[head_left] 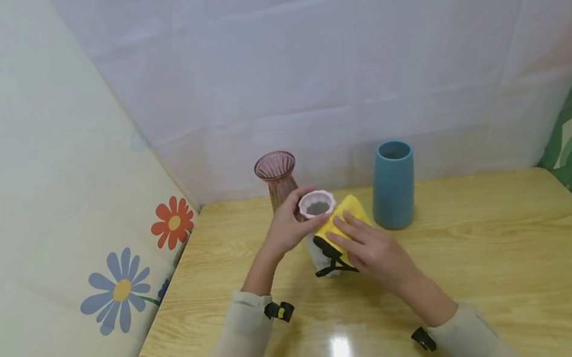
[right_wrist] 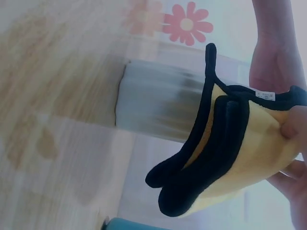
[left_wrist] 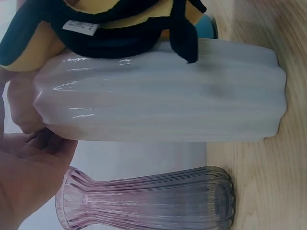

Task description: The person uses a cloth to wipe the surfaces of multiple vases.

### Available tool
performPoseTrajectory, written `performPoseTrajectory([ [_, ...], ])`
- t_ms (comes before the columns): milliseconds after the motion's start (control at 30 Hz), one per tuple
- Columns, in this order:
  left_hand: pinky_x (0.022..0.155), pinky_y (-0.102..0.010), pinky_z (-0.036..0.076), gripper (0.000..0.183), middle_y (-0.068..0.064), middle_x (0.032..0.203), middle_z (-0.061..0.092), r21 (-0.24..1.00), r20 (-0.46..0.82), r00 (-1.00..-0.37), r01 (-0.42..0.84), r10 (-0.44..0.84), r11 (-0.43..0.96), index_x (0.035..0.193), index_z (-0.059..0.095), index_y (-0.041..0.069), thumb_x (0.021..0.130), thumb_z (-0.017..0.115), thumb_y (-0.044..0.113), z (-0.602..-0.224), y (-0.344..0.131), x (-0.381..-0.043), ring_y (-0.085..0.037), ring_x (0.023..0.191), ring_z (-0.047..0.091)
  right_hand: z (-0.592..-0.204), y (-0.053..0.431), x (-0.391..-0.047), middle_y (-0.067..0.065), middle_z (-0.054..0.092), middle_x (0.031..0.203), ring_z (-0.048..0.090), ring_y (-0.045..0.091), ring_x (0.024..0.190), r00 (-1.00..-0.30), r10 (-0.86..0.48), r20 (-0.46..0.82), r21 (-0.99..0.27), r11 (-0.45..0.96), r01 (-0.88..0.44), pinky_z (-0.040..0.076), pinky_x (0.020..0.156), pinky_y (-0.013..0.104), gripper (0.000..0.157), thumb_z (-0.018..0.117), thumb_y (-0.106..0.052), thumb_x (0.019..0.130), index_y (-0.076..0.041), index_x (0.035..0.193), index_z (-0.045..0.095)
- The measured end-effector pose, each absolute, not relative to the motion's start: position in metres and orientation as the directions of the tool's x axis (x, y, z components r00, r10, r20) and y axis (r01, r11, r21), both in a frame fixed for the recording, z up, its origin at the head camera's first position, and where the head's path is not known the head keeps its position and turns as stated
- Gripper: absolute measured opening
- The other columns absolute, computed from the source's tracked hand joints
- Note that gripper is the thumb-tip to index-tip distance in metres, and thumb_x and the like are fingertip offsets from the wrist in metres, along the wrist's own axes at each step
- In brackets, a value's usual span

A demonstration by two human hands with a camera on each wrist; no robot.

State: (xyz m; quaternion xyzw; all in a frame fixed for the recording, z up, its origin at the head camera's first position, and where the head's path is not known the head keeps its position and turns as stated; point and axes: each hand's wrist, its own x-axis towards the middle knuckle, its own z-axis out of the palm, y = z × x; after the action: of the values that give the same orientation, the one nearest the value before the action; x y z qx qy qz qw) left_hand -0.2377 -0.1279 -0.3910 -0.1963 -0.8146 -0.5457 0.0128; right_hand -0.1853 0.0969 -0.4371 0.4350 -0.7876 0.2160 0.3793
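Observation:
A white, ribbed ceramic vase with a pinkish scalloped rim stands upright on the wooden table. My left hand grips it round the neck, just under the rim. In my right hand is a yellow cloth with black edging and a small white label, held against the right side of the vase's upper part. The fingers of that hand lie over the cloth; its black edge hangs loose in the right wrist view. Part of the vase body is hidden behind the cloth.
A pink-to-grey ribbed glass vase stands behind my left hand. To the right, further back, is a matte blue vase. The wooden table ends at a white cloth backdrop; a flower-printed panel borders the left side.

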Motion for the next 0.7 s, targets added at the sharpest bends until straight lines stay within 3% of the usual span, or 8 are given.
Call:
performPoseTrajectory([
  [433, 0.083, -0.034, 0.052, 0.068, -0.009, 0.125, 0.063, 0.864, 0.228, -0.913, 0.349, 0.337, 0.362, 0.146, 0.05, 0.009, 0.087, 0.081, 0.025, -0.389, -0.133, -0.242, -0.023, 0.106, 0.062, -0.447, 0.091, -0.176, 0.018, 0.067, 0.129, 0.064, 0.039, 0.118, -0.351, -0.504, 0.789, -0.023, 0.546, -0.837, 0.06, 0.077, 0.039, 0.058, 0.081, 0.007, 0.071, -0.009, 0.125, 0.07],
  [700, 0.077, -0.031, 0.052, 0.064, -0.01, 0.119, 0.063, 0.877, 0.209, -0.907, 0.339, 0.365, 0.34, 0.145, 0.052, 0.013, 0.088, 0.081, 0.022, -0.389, -0.135, -0.244, -0.021, 0.099, 0.061, -0.456, 0.092, -0.171, 0.019, 0.068, 0.127, 0.065, 0.039, 0.117, -0.369, -0.529, 0.764, -0.033, 0.539, -0.841, 0.059, 0.085, 0.042, 0.06, 0.084, 0.008, 0.069, -0.008, 0.125, 0.07],
])
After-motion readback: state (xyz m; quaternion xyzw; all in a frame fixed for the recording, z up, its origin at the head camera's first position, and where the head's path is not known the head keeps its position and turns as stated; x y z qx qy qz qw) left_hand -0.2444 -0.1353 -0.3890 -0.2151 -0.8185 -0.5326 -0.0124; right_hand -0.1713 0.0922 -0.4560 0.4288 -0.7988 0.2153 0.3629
